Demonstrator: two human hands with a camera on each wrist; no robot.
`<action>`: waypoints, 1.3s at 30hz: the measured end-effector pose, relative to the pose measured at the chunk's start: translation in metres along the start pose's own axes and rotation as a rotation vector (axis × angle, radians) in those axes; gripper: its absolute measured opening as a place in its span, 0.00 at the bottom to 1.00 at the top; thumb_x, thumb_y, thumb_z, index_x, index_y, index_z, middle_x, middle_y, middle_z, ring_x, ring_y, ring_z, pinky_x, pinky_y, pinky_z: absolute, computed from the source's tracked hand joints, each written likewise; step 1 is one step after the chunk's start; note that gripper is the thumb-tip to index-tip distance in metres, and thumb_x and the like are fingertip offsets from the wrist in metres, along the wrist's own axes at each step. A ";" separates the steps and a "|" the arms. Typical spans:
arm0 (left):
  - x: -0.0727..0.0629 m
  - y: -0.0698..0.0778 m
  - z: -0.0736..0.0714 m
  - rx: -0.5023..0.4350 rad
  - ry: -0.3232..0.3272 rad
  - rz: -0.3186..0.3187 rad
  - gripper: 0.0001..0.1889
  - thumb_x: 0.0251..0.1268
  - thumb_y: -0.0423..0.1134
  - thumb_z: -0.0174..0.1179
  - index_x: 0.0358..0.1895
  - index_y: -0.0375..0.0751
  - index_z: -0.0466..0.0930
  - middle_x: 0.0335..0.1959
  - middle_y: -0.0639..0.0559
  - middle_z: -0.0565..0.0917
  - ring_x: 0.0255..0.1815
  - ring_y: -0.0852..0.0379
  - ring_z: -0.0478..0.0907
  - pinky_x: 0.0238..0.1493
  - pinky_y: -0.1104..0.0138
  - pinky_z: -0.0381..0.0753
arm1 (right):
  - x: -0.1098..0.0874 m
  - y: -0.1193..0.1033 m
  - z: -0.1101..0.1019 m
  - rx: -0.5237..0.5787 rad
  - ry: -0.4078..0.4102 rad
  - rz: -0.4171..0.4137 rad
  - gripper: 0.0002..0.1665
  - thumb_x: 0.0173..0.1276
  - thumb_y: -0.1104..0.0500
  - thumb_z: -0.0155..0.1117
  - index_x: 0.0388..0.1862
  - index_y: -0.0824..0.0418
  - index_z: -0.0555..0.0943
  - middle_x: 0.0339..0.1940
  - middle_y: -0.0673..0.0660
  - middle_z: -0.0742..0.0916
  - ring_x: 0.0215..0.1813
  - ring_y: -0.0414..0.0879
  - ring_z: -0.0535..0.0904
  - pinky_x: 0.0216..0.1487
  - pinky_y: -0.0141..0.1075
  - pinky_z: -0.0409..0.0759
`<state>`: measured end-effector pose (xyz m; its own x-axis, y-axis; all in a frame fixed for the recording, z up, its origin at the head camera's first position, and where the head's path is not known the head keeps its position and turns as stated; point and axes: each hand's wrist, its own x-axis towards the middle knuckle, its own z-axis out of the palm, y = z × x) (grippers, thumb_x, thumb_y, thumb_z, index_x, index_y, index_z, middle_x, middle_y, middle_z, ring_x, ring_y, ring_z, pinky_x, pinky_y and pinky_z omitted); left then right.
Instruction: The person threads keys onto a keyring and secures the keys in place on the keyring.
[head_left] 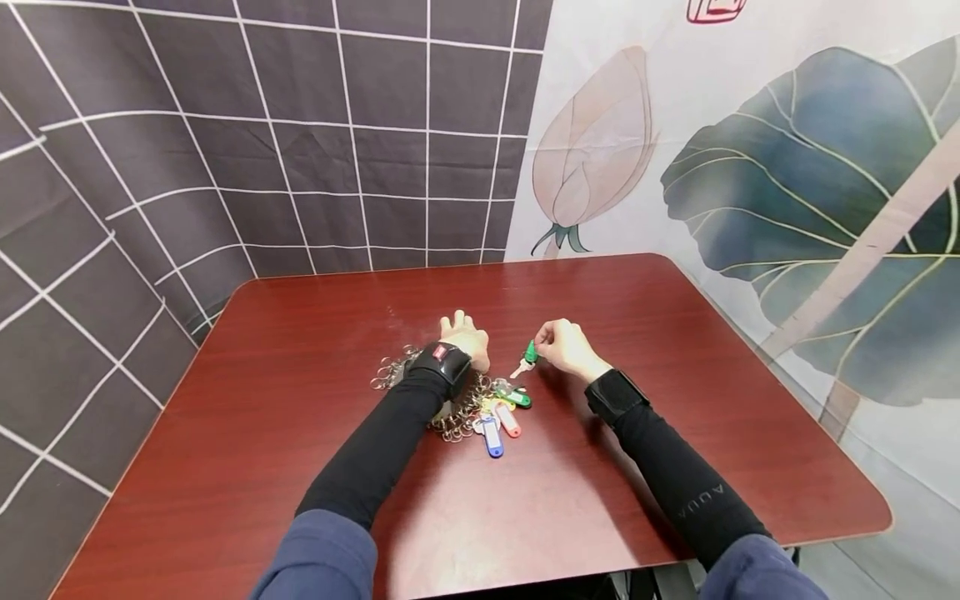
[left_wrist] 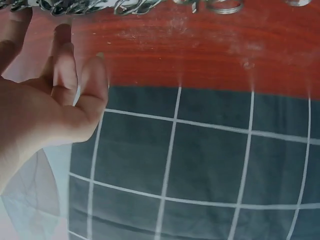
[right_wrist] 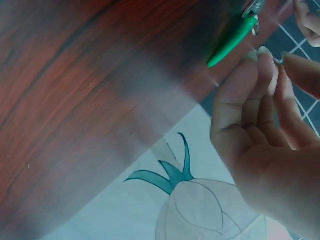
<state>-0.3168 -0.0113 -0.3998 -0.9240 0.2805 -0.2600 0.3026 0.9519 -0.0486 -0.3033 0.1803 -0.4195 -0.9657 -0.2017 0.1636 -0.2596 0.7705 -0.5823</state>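
Right hand (head_left: 567,346) pinching green key tag (right_wrist: 232,40), left hand (head_left: 467,337) relaxed by key rings (left_wrist: 75,7), only head view shows pile

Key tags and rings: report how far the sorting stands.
Done: nothing visibly set apart. In hand: the right hand pinches a green key tag, lifted clear of the pile; the left hand rests on the key rings. Left: blue tag, red tag and others.

Green key tag (right_wrist: 232,42) beside curled fingers (right_wrist: 240,90)
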 end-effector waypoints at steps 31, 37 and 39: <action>0.002 -0.022 0.002 -0.422 0.136 0.195 0.05 0.47 0.36 0.64 0.19 0.47 0.78 0.22 0.57 0.80 0.37 0.52 0.74 0.52 0.50 0.60 | 0.008 0.001 0.013 0.181 -0.042 -0.078 0.03 0.54 0.64 0.62 0.23 0.59 0.77 0.32 0.56 0.87 0.35 0.45 0.79 0.38 0.32 0.72; 0.003 -0.009 -0.006 -0.280 0.013 0.171 0.06 0.46 0.37 0.69 0.24 0.45 0.79 0.34 0.50 0.83 0.47 0.47 0.66 0.58 0.47 0.57 | 0.005 -0.006 0.014 0.226 -0.046 -0.086 0.04 0.56 0.65 0.62 0.24 0.60 0.77 0.34 0.58 0.89 0.38 0.46 0.82 0.42 0.32 0.74; 0.007 -0.006 -0.004 -0.252 -0.026 0.150 0.06 0.47 0.35 0.68 0.24 0.46 0.78 0.38 0.48 0.83 0.48 0.47 0.66 0.61 0.45 0.57 | 0.003 -0.008 0.015 0.236 -0.051 -0.089 0.04 0.56 0.66 0.62 0.24 0.60 0.77 0.34 0.58 0.88 0.38 0.45 0.82 0.43 0.32 0.74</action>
<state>-0.3258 -0.0149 -0.3978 -0.8661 0.4204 -0.2705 0.3651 0.9015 0.2323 -0.3046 0.1647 -0.4261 -0.9364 -0.2978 0.1857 -0.3329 0.5867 -0.7382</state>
